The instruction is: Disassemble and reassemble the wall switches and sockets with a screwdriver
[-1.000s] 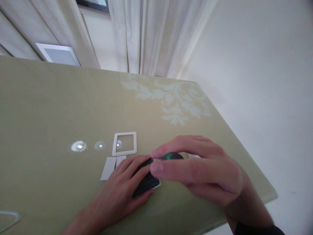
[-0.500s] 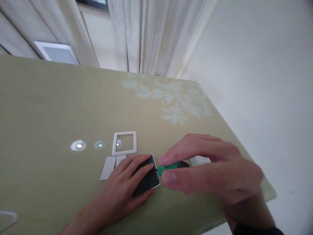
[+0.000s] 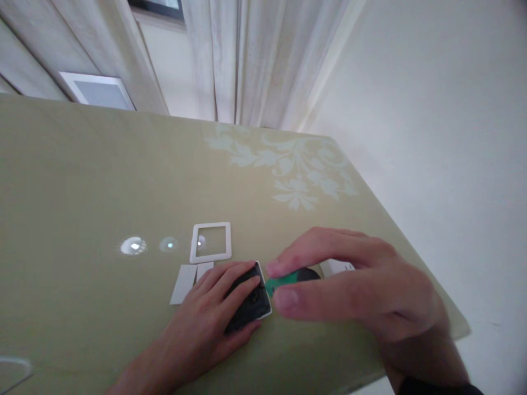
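Note:
My left hand lies on a black, white-edged switch module and presses it to the olive table, fingers curled over its top. Just to the right, my right hand pinches a green-handled screwdriver between thumb and fingers. The tool's tip points at the module's right edge. A white square frame lies just beyond the left hand, and two small white plates lie beside its fingertips.
A small white part peeks out behind my right hand. Pale floral print marks the table's far right corner. The table's right edge drops off to a white floor. Curtains hang beyond the far edge.
My right hand has drawn back to the right with the screwdriver, uncovering the module's right edge. The left hand has stayed on the module.

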Tool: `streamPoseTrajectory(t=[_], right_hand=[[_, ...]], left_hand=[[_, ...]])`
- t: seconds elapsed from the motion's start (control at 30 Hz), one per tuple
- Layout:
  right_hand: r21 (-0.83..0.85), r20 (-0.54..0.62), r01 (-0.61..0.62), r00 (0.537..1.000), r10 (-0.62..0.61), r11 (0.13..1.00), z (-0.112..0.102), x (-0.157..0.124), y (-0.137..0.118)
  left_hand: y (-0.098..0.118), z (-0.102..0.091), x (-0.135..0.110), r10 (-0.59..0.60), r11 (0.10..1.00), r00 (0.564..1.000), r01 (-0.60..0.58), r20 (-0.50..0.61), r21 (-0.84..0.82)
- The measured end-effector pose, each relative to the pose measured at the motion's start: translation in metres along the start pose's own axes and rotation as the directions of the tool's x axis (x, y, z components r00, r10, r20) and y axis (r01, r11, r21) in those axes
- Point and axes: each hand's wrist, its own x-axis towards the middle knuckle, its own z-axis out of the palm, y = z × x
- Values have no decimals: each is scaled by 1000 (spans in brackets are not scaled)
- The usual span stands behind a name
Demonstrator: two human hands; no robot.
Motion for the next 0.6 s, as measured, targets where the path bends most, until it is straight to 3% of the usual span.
streamPoseTrajectory(t=[0.13,0.23,0.33,0.47,0.53,0.6], right_hand=[[-126,-172,-6,985,-16,992,5,-1,3],[-175,-164,54,983,-83,983,4,0,5],[-235,-189,18,980,-63,972,1,0,3],[-154,-52,-70,997,63,985,-5,0,-4],[-69,20,-58,998,59,996,-6,0,-5],[-42,3,-34,999,34,999,-7,0,-3]], left_hand=[[0,-1,0,3,1000,1000,-3,23,-15],[0,-2,1,7,1000,1000,-7,27,3],[0,-1,1,13,1000,1000,-13,17,11],[-1,2,-2,11,999,1000,-11,-1,53],[-1,3,-3,21,997,1000,-20,-15,69],[-1,2,-3,32,997,999,-30,-27,67]])
